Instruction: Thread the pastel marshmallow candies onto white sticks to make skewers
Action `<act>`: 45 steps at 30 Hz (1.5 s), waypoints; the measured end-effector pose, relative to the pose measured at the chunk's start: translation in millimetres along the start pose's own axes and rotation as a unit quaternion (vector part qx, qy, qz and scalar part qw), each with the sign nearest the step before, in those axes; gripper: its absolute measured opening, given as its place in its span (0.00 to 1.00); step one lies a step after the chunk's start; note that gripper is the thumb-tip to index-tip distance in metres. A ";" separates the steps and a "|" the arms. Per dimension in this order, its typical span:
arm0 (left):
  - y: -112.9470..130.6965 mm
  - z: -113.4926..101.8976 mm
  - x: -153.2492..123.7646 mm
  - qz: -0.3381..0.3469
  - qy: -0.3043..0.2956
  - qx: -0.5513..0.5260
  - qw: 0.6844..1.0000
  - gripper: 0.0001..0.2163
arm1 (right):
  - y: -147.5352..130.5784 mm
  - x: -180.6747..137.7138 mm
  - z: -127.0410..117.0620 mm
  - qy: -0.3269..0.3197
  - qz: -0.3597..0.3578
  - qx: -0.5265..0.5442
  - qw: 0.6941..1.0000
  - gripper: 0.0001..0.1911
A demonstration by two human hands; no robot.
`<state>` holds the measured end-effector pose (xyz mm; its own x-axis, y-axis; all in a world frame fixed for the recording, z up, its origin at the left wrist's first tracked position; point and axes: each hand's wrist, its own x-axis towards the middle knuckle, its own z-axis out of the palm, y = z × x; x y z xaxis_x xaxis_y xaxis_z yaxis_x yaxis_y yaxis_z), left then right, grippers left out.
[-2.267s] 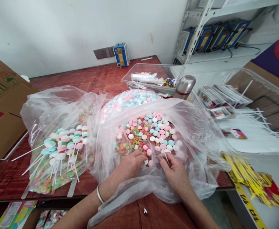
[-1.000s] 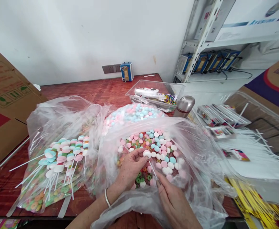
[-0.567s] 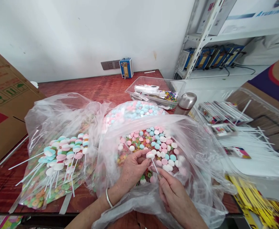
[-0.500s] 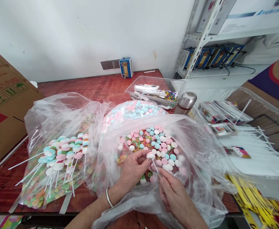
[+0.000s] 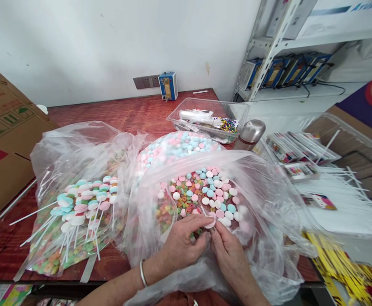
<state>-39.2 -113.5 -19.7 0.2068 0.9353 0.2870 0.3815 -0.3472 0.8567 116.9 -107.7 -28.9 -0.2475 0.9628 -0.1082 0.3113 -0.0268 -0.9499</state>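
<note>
My left hand [image 5: 183, 239], with a bangle at the wrist, is closed, its thumb and forefinger pinching a small candy lollipop [image 5: 209, 222] with pink and white discs. The fingertips of my right hand [image 5: 229, 251] press on the same candy from the other side. A thin white stick points up and away from it, partly hidden. Below and beyond my hands, an open clear plastic bag [image 5: 262, 191] holds loose pink, white and blue candies [image 5: 219, 199] and small coloured rings [image 5: 183, 195]. To the left, several stacked-candy lollipops [image 5: 87, 197] lie on another clear bag of rings [image 5: 50, 259].
Behind the open bag are a full bag of pastel candies [image 5: 179, 144], a clear plastic tub [image 5: 186, 106] and a metal flask [image 5: 251, 132]. White sticks [image 5: 339, 187] and yellow packaging strips [image 5: 335, 263] lie at the right. A cardboard box [image 5: 7, 123] borders the left.
The lollipop has been turned round: its stick pointed toward my right hand and now points away. Both hands have come together on the candy, slightly lower. The view has shifted a little.
</note>
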 end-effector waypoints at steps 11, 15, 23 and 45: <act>-43.3 -32.3 30.7 -0.029 0.000 0.319 0.947 0.09 | 10.9 2.8 -9.9 0.019 0.017 -0.120 0.992 0.15; -46.3 -31.7 48.0 -0.048 -0.065 0.394 0.915 0.06 | 9.2 5.0 -8.2 0.009 0.001 -0.156 0.988 0.15; -44.2 -34.8 53.9 -0.081 -0.034 0.340 0.936 0.04 | 7.6 7.6 -4.3 -0.014 -0.008 -0.166 0.986 0.16; -36.8 -29.2 42.7 -0.268 0.048 -0.266 0.925 0.12 | -6.5 15.3 -3.7 -0.019 -0.022 -0.214 0.976 0.16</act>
<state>-70.7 -58.8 -26.4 0.0259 0.9739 -0.2253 -0.0975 0.2268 0.9691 114.4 -91.7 -23.3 -0.3002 0.9498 -0.0877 0.6526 0.1374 -0.7451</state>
